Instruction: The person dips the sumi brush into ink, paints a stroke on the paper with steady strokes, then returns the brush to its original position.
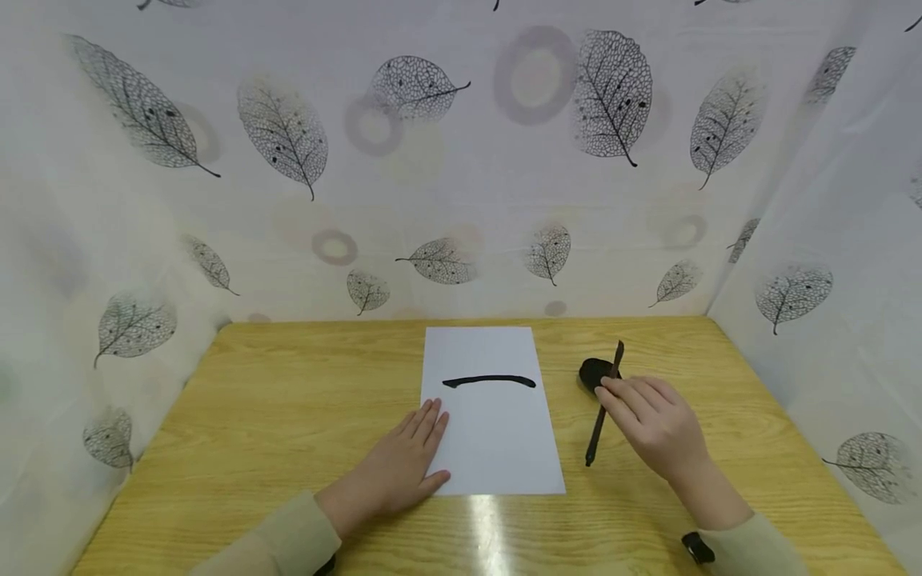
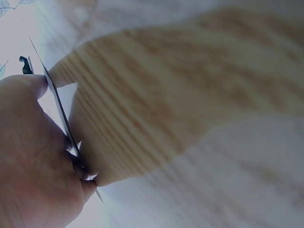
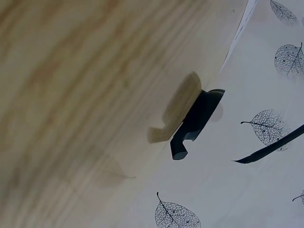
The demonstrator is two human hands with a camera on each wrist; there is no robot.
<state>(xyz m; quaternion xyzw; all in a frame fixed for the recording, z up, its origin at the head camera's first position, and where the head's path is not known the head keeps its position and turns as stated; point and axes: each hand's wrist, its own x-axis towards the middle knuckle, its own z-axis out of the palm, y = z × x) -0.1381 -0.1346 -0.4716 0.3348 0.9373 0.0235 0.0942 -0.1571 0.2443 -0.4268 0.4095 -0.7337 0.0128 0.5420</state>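
A white sheet of paper point(image 1: 490, 448) lies on the table with one thick black brush stroke point(image 1: 490, 380) across its upper part. My left hand point(image 1: 403, 460) rests flat on the sheet's left edge, fingers straight and thumb apart; the left wrist view shows that hand point(image 2: 38, 152) from the side at the paper's edge. To the right of the sheet, my right hand point(image 1: 659, 420) pinches a dark writing brush point(image 1: 597, 436) between thumb and fingers. Its pointed tip point(image 3: 256, 154) is near a black ink dish point(image 1: 594, 371), which the brush overlaps in the head view. The right wrist view leaves out that hand.
The glossy wood-grain table point(image 1: 288, 400) carries the paper and dish. Pale leaf-printed cloth point(image 1: 461, 184) closes off the back and both sides. In the right wrist view, the black dish point(image 3: 199, 116) has a hooked end and mirrors in the tabletop.
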